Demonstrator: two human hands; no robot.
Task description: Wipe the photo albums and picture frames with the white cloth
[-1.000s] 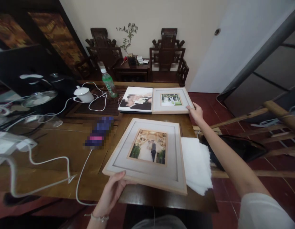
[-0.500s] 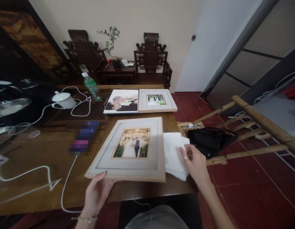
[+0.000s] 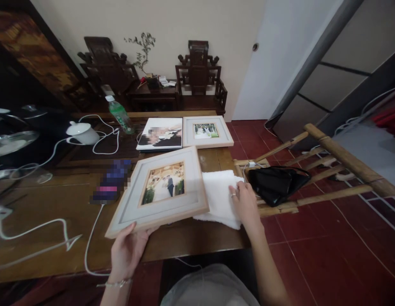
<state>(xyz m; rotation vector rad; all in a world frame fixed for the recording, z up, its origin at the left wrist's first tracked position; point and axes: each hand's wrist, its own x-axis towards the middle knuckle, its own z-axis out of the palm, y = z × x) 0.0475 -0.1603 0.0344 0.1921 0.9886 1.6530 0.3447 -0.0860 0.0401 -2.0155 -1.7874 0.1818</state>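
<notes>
Gripping the picture frame (image 3: 163, 189) by its near edge with the left hand (image 3: 127, 247), thumb on top and fingers beneath, and holding it tilted over the table (image 3: 57, 202). Touching the white towel (image 3: 218, 197) just right of it with the right hand (image 3: 245, 203), fingers half curled; cannot tell whether pinching it. Cannot read the green bottle (image 3: 120, 114)'s small lettering.

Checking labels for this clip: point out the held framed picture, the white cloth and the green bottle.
Held framed picture (image 3: 162, 185), head view: its photo.
White cloth (image 3: 218, 194), head view: its upper surface.
Green bottle (image 3: 120, 114), head view: its side.
</notes>
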